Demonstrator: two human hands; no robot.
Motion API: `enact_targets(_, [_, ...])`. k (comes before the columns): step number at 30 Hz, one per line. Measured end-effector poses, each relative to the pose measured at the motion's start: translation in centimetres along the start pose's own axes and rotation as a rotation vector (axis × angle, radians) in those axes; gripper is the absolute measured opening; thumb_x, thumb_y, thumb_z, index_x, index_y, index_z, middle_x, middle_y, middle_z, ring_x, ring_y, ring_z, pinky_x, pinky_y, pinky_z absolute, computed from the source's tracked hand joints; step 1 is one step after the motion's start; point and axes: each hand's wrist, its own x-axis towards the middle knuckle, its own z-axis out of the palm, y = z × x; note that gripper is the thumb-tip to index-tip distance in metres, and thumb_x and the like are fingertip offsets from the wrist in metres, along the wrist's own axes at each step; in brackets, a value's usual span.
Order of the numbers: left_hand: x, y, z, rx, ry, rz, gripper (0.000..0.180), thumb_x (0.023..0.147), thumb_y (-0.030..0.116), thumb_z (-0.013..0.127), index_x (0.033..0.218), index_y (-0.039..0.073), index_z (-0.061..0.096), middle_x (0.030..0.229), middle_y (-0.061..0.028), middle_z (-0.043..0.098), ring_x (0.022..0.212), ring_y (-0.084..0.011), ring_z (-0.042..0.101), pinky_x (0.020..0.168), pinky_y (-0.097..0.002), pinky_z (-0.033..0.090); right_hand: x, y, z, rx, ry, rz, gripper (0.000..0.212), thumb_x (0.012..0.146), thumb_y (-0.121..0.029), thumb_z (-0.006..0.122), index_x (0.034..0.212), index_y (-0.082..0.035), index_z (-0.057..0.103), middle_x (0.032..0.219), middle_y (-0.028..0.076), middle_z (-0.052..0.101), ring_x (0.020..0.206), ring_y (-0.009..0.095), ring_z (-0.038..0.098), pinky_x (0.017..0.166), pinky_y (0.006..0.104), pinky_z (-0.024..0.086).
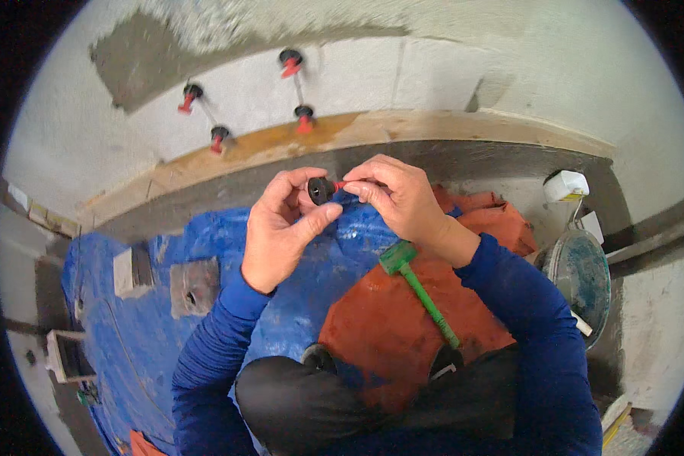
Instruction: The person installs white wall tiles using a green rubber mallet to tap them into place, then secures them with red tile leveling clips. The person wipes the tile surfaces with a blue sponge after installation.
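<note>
In front of me, above the blue sheet, I hold a small tile leveler (pixel 321 191) with a round black cap and a red stem. My left hand (pixel 275 232) has its thumb and fingers closed about the black cap. At the other end, my right hand (pixel 406 201) pinches the red stem between thumb and fingertips. Similar black-and-red tile levelers (pixel 289 64) stick out in two pairs from a pale tile row (pixel 357 72) on the wall. A green mallet (pixel 422 292) lies below my right forearm.
A blue tarp (pixel 281 319) and an orange-red sheet (pixel 372 334) cover the floor by my knees. To the right stands a bucket (pixel 585 266), with a white box (pixel 565 185) behind it. Blocks (pixel 194 286) sit at left. A wooden board (pixel 403 125) runs under the tiles.
</note>
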Motion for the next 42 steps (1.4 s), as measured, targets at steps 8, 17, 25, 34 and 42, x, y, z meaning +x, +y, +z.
enact_targets(8, [10.5,9.6,8.6,0.136,-0.148,0.532,0.034,0.104,0.017,0.059,0.134,0.0,0.06,0.101,-0.0039,0.059,0.086,-0.0123,0.058,0.08,-0.0258,0.048,2.9,-3.0,-13.1,0.856,-0.012,0.282,0.02,0.106,-0.023,0.061,0.102,-0.003,0.067,0.08,0.002,0.062,0.065,0.01,0.059,0.058,0.0262,0.05])
enact_targets(17, [13.4,4.3,16.4,-0.455,0.122,0.244,0.045,0.104,0.016,0.064,0.144,-0.001,0.054,0.106,-0.0056,0.067,0.083,-0.0122,0.063,0.07,-0.0262,0.051,3.0,-1.3,-16.9,0.207,0.192,0.13,0.02,0.103,-0.019,0.065,0.109,-0.001,0.07,0.084,0.004,0.071,0.067,0.01,0.062,0.061,0.0263,0.051])
enact_targets(25, [12.4,1.6,16.4,-0.675,0.158,0.102,0.053,0.105,0.048,0.06,0.133,0.003,0.06,0.116,-0.0068,0.068,0.101,-0.0148,0.064,0.084,-0.0325,0.052,2.0,-0.1,-14.3,-0.009,0.39,0.099,0.015,0.102,-0.015,0.067,0.103,0.0,0.07,0.08,0.002,0.07,0.068,0.006,0.061,0.058,0.0232,0.049])
enact_targets(34, [13.7,2.4,13.8,-1.018,0.219,-0.325,0.049,0.101,0.039,0.068,0.133,0.003,0.061,0.114,-0.0082,0.069,0.103,-0.0163,0.064,0.09,-0.0338,0.052,1.8,-0.3,-12.1,0.104,0.227,0.176,0.014,0.096,-0.014,0.069,0.099,-0.001,0.071,0.081,0.016,0.073,0.073,0.021,0.073,0.062,0.0388,0.054])
enact_targets(42, [13.4,0.2,14.8,-0.536,0.262,0.148,0.044,0.105,0.032,0.065,0.133,-0.001,0.06,0.117,-0.0108,0.069,0.104,-0.0178,0.065,0.089,-0.0335,0.054,2.3,-0.3,-11.6,-0.307,0.314,-0.043,0.019,0.099,-0.017,0.067,0.098,0.002,0.071,0.079,0.014,0.073,0.071,0.019,0.072,0.059,0.0362,0.053])
